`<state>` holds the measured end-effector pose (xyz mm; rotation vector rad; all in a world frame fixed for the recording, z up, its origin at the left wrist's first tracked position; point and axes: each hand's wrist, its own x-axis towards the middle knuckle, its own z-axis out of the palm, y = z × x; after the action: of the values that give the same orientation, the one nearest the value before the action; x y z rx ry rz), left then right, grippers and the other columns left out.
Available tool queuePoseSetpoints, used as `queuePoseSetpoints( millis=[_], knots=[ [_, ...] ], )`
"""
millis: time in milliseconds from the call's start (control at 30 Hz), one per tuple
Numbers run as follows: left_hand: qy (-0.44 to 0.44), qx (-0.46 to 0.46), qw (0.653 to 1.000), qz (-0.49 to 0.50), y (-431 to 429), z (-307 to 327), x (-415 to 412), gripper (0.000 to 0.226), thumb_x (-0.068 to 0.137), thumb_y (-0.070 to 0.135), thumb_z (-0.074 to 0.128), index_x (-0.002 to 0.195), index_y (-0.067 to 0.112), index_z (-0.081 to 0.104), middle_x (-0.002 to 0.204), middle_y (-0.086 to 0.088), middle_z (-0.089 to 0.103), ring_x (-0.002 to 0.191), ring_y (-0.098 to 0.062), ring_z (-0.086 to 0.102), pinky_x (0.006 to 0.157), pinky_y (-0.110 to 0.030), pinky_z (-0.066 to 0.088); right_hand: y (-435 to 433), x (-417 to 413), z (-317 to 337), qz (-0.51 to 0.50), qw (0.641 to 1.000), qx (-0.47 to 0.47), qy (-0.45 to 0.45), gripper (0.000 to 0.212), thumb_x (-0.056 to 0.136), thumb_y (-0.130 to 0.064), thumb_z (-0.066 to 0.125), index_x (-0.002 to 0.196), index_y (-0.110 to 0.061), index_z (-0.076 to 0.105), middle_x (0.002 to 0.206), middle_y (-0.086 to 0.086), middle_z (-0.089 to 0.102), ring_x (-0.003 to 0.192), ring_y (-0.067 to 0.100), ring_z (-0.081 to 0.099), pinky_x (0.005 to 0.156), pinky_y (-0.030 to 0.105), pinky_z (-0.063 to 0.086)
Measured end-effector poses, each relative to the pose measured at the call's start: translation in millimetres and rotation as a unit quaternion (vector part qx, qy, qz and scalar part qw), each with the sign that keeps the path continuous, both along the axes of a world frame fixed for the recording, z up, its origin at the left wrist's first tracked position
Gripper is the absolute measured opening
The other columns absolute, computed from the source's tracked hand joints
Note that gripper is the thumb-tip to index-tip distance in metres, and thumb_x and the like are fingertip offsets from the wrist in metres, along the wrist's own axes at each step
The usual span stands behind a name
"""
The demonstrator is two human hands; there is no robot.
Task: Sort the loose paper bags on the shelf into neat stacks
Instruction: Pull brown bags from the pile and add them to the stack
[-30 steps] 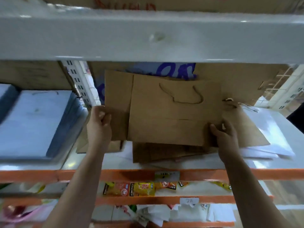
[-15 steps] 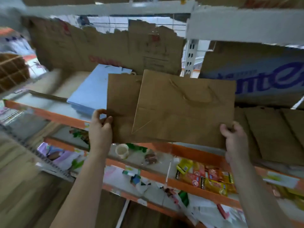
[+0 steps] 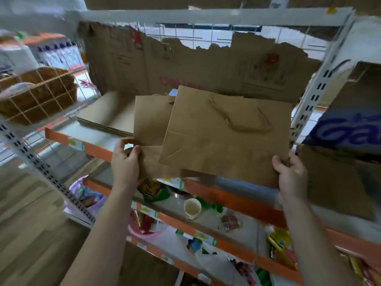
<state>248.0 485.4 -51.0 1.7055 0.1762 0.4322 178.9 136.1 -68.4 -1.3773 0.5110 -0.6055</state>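
Gripping flat brown paper bags [image 3: 222,141], the left hand [image 3: 125,162] pinches one corner. The right hand [image 3: 290,174] clamps the opposite corner. A twisted cord handle [image 3: 243,120] lies on the smooth top bag.

- Your view is moderately bright, under soft, cool, even light.
- The brightest patch you see is the white tiled wall [image 3: 206,36] at the top.
- Motion blur smears your left edge: the wire basket [image 3: 37,93] and the goods behind it are streaked.
- The paper bag [image 3: 226,141] in the middle is soft but readable, and its rope handle is smudged.
- Your wide lens tilts the white upright [image 3: 315,96] and stretches the lower corners.
- The cardboard [image 3: 340,182] on your right is dimmer.
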Motion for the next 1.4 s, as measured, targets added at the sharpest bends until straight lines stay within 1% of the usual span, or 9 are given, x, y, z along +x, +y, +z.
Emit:
queuePoseSetpoints(
  millis=[167, 333, 500, 633, 900, 1033, 1200, 1333, 1400],
  knots=[
    [-0.036, 0.029, 0.999, 0.016, 40, 16, 59, 0.016, 0.091, 0.007, 0.054, 0.098, 0.020, 0.056, 0.098, -0.010, 0.065, 0.091, -0.022, 0.059, 0.087, -0.041, 0.047, 41, 68, 19, 0.024, 0.999, -0.024, -0.020, 0.014, 0.093, -0.017, 0.060, 0.105, -0.021, 0.067, 0.108, 0.000, 0.070, 0.101, 0.021, 0.064, 0.092, 0.042, 0.052],
    [-0.041, 0.032, 0.998, 0.039, 86, 24, 106, 0.017, 0.091, 0.005, 0.054, 0.106, 0.011, 0.059, 0.103, -0.015, 0.065, 0.095, -0.023, 0.060, 0.088, -0.038, 0.047, 74, 115, 33, 0.047, 0.998, -0.038, -0.001, 0.013, 0.095, -0.019, 0.059, 0.089, -0.029, 0.065, 0.082, -0.024, 0.070, 0.077, -0.006, 0.064, 0.072, 0.019, 0.047],
    [-0.030, 0.006, 0.998, 0.046, 133, 22, 149, 0.016, 0.093, 0.002, 0.052, 0.095, 0.017, 0.057, 0.084, -0.001, 0.062, 0.079, -0.014, 0.056, 0.070, -0.021, 0.045, 94, 146, 43, 0.017, 0.999, -0.040, -0.008, 0.010, 0.096, -0.016, 0.058, 0.095, -0.025, 0.063, 0.087, -0.020, 0.064, 0.074, -0.008, 0.060, 0.072, 0.017, 0.045],
    [-0.015, 0.013, 1.000, 0.022, 177, 17, 201, 0.015, 0.093, 0.004, 0.052, 0.101, 0.016, 0.056, 0.090, -0.003, 0.062, 0.083, -0.017, 0.055, 0.073, -0.031, 0.042, 130, 174, 47, 0.002, 0.999, -0.032, -0.025, 0.011, 0.096, -0.012, 0.058, 0.096, -0.022, 0.062, 0.086, -0.020, 0.062, 0.066, -0.015, 0.060, 0.063, 0.007, 0.046],
    [-0.022, 0.109, 0.993, -0.026, 256, 11, 304, 0.015, 0.088, 0.001, 0.059, 0.098, 0.012, 0.062, 0.079, 0.004, 0.059, 0.072, 0.002, 0.057, 0.061, -0.007, 0.040, 217, 215, 50, -0.055, 0.996, -0.066, -0.009, 0.011, 0.095, -0.012, 0.057, 0.097, -0.020, 0.064, 0.095, -0.004, 0.068, 0.086, 0.011, 0.063, 0.083, 0.030, 0.049],
    [0.018, 0.121, 0.990, -0.067, 293, 5, 343, 0.015, 0.090, 0.004, 0.059, 0.104, 0.007, 0.066, 0.099, -0.013, 0.065, 0.090, -0.020, 0.057, 0.073, -0.028, 0.045, 251, 220, 48, -0.089, 0.995, -0.052, -0.005, 0.013, 0.095, -0.012, 0.057, 0.106, -0.016, 0.064, 0.095, -0.010, 0.070, 0.078, -0.002, 0.065, 0.068, 0.014, 0.050],
    [0.136, 0.080, 0.967, -0.198, 312, 0, 359, 0.038, 0.080, 0.012, 0.076, 0.116, 0.007, 0.066, 0.097, -0.011, 0.070, 0.080, -0.019, 0.065, 0.054, -0.017, 0.053, 280, 215, 45, -0.138, 0.988, -0.060, 0.017, 0.012, 0.095, -0.013, 0.058, 0.094, -0.023, 0.064, 0.085, -0.015, 0.069, 0.074, -0.006, 0.064, 0.064, 0.013, 0.048],
    [0.147, 0.116, 0.956, -0.225, 309, -4, 358, 0.024, 0.069, 0.012, 0.084, 0.086, 0.017, 0.069, 0.062, 0.012, 0.069, 0.060, -0.011, 0.063, 0.048, -0.016, 0.049, 293, 212, 42, -0.161, 0.985, -0.060, 0.031, 0.015, 0.094, -0.016, 0.059, 0.107, -0.013, 0.065, 0.101, 0.001, 0.071, 0.093, 0.016, 0.066, 0.083, 0.033, 0.051],
    [0.109, 0.207, 0.955, -0.182, 308, -3, 362, 0.028, 0.065, 0.021, 0.088, 0.077, 0.025, 0.062, 0.067, 0.007, 0.067, 0.067, -0.016, 0.060, 0.058, -0.022, 0.047, 296, 211, 42, -0.170, 0.983, -0.062, 0.030, 0.015, 0.094, -0.016, 0.059, 0.107, -0.014, 0.066, 0.100, -0.001, 0.071, 0.093, 0.016, 0.066, 0.085, 0.034, 0.052]
  ],
)
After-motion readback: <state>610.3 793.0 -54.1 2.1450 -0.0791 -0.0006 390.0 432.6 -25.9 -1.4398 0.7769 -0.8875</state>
